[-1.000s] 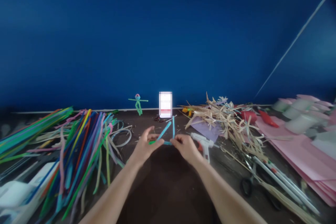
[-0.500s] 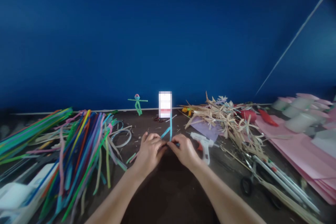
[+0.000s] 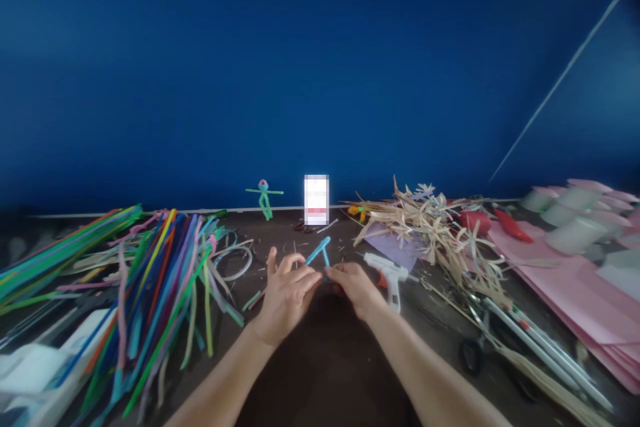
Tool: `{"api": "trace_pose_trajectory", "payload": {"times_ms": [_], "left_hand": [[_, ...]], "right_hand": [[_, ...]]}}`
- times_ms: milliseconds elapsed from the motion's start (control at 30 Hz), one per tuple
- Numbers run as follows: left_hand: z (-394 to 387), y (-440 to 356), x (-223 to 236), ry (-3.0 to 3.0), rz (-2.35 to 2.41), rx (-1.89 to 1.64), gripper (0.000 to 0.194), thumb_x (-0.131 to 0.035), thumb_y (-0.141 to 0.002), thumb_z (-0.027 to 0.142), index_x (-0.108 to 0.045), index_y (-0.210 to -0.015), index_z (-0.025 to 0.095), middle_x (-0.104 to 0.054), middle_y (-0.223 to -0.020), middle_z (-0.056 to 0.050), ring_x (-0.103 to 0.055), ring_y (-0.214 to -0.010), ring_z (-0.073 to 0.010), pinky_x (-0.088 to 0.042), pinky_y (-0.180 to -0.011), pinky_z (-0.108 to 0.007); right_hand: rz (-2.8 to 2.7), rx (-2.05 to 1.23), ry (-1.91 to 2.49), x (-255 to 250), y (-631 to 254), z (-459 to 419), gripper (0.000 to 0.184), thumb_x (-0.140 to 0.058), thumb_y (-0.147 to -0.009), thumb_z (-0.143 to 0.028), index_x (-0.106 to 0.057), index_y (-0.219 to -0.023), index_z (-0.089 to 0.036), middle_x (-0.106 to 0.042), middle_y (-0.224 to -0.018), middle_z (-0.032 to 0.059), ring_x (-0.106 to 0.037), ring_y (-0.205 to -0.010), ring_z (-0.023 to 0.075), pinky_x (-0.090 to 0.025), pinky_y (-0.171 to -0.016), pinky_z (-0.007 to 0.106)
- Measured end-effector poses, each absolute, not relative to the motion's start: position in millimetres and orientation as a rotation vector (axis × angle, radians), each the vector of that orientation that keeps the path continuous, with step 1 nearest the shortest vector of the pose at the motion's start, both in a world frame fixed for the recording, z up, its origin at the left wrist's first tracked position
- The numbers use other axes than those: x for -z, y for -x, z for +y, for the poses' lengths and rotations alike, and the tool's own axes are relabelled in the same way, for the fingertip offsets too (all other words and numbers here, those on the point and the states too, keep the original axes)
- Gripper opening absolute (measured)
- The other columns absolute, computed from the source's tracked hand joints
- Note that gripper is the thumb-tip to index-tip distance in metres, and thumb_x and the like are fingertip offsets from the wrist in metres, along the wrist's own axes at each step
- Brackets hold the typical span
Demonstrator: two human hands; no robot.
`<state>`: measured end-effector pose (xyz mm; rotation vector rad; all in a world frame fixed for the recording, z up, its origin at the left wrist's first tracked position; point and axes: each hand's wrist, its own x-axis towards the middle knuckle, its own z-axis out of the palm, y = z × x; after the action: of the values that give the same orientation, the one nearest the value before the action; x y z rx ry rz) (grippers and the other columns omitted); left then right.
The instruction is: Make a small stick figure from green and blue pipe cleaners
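A light blue pipe cleaner [image 3: 319,248], bent to a point at its top, rises between my two hands near the middle of the table. My left hand [image 3: 290,287] pinches one lower part, with its forefinger raised. The other lower part is pinched by my right hand [image 3: 351,283], whose fingertips almost meet those of the left. The ends inside my fingers are hidden. Just right of my right hand lies a white glue gun [image 3: 393,278]. Beyond my hands, a small green pipe cleaner figure [image 3: 265,200] with a pink top leans at the wall.
Many coloured pipe cleaners [image 3: 160,280] cover the left side. A lit, blurred screen [image 3: 317,200] stands at the back. To the right are straw pieces [image 3: 425,217], scissors [image 3: 473,350], pink sheets [image 3: 560,293], a red roll [image 3: 475,221] and white rolls [image 3: 575,230]. A blue wall [image 3: 320,80] closes the back.
The blue pipe cleaner's long upright part no longer stands up past the screen; it now shows as a shorter bent peak. My left hand has turned slightly, its fingers lifting.
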<state>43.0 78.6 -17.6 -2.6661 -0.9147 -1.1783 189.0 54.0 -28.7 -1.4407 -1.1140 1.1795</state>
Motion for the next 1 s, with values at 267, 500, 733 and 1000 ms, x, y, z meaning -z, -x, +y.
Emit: {"api": "trace_pose_trajectory", "payload": {"times_ms": [267, 500, 733, 1000], "left_hand": [[82, -42, 22, 2.740, -1.051, 1.165, 0.014, -0.051, -0.078, 0.022, -0.063, -0.073, 0.026, -0.065, -0.068, 0.003, -0.051, -0.092, -0.0199, -0.001, -0.098, -0.052], [90, -40, 31, 2.828, -1.128, 1.220, 0.012, -0.050, -0.078, 0.025, -0.062, -0.078, 0.025, -0.065, -0.079, 0.001, -0.056, -0.082, -0.0163, -0.007, -0.098, -0.050], [91, -39, 29, 2.983, -1.242, 1.339, 0.012, -0.048, -0.078, 0.025, -0.060, -0.079, 0.022, -0.064, -0.083, -0.002, -0.056, -0.083, -0.0169, -0.012, -0.097, -0.051], [91, -38, 28, 2.990, -1.272, 1.395, 0.012, -0.050, -0.077, 0.025, -0.061, -0.079, 0.023, -0.065, -0.084, -0.002, -0.051, -0.094, -0.0199, -0.011, -0.097, -0.052]], "right_hand": [[-1.245, -0.611, 1.397, 32, -186, 53, 0.013, -0.060, -0.065, -0.027, -0.054, -0.067, -0.016, -0.051, -0.057, -0.0035, -0.046, -0.053, 0.0104, -0.034, -0.052, 0.021], [-1.490, -0.494, 1.276, 29, -188, 49, 0.011, -0.053, -0.075, -0.022, -0.063, -0.077, -0.019, -0.063, -0.075, 0.0019, -0.057, -0.073, 0.0147, -0.042, -0.070, 0.025], [-1.480, -0.528, 1.228, 27, -184, 47, 0.035, -0.056, -0.070, -0.014, -0.053, -0.104, -0.019, -0.060, -0.093, 0.0041, -0.055, -0.086, 0.0161, -0.042, -0.079, 0.029], [-1.708, -0.289, 1.227, 20, -192, 46, 0.024, -0.057, -0.075, -0.026, -0.057, -0.097, -0.019, -0.058, -0.092, 0.0057, -0.050, -0.089, 0.0184, -0.038, -0.082, 0.033]]}}
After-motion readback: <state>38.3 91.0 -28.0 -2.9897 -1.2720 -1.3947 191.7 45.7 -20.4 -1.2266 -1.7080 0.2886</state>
